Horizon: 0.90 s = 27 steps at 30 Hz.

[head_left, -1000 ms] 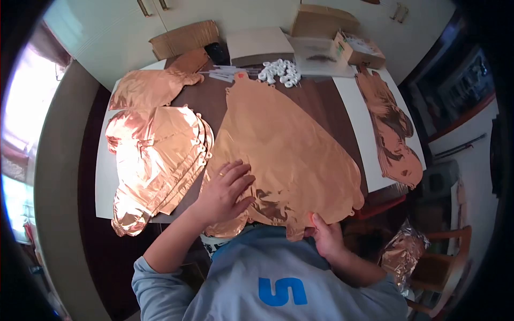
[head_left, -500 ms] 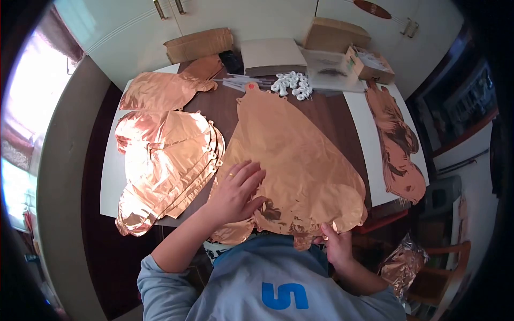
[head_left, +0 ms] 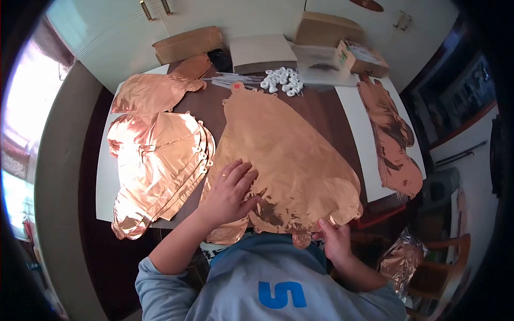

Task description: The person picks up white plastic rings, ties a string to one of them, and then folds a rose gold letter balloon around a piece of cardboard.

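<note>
A large flat copper-coloured foil balloon (head_left: 284, 144) lies across the middle of the table, with a small red mark on its far tab. My left hand (head_left: 230, 195), a ring on one finger, rests palm down on the balloon's left side with fingers stretched out. At the near right edge, my right hand (head_left: 336, 241) pinches the balloon's rim between thumb and fingers; its fingertips are partly hidden under the foil. To the left lies an overlapping stack of shiny copper foil balloons (head_left: 160, 166) with tabs along one edge.
White plastic rings or clips (head_left: 282, 81) and thin white sticks (head_left: 230, 80) lie at the back. Behind are a grey-white stack of sheets (head_left: 262, 51) and a cardboard box (head_left: 364, 58). More folded foil (head_left: 388, 134) lies on the right; crumpled foil (head_left: 401, 262) hangs by a chair.
The view has shifted slightly, so the table things appear a little further left. My hands keep nearly the same places on the balloon.
</note>
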Available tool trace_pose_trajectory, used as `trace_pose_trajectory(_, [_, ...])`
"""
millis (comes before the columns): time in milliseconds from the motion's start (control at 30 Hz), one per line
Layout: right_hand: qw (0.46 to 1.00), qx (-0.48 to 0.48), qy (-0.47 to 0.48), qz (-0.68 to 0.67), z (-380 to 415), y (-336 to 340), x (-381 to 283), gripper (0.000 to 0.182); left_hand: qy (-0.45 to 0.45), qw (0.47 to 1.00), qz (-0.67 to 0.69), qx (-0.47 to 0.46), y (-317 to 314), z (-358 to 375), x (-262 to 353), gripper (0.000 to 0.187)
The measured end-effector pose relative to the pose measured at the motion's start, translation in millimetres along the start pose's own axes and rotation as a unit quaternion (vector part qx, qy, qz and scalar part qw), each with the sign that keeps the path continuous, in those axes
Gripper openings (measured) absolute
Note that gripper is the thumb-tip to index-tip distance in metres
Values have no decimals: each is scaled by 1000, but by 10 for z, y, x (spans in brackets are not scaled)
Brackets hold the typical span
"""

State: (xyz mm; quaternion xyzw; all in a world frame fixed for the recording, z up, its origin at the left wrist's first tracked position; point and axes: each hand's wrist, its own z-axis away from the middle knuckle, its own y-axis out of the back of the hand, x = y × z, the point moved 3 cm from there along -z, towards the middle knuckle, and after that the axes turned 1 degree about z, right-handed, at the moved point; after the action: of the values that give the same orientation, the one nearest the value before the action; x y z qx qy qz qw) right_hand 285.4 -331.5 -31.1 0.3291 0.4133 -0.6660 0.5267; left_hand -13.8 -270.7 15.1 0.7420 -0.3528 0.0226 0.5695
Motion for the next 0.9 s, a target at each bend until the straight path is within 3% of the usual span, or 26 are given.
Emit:
trace_pose_trajectory(200, [1000,4,-11,-15,-21,57,28,28,7,1000,1,20,76,-112,23,55])
trace_pose_trajectory(500, [998,2,58,32,-64,93,-114,24,-28,999,-32,27,-111,-425,-134,55])
trace_pose_trajectory(900, [999,9,52,5,-95,158,-44,20,-26,999,-23,21,-158,-390,-150,57])
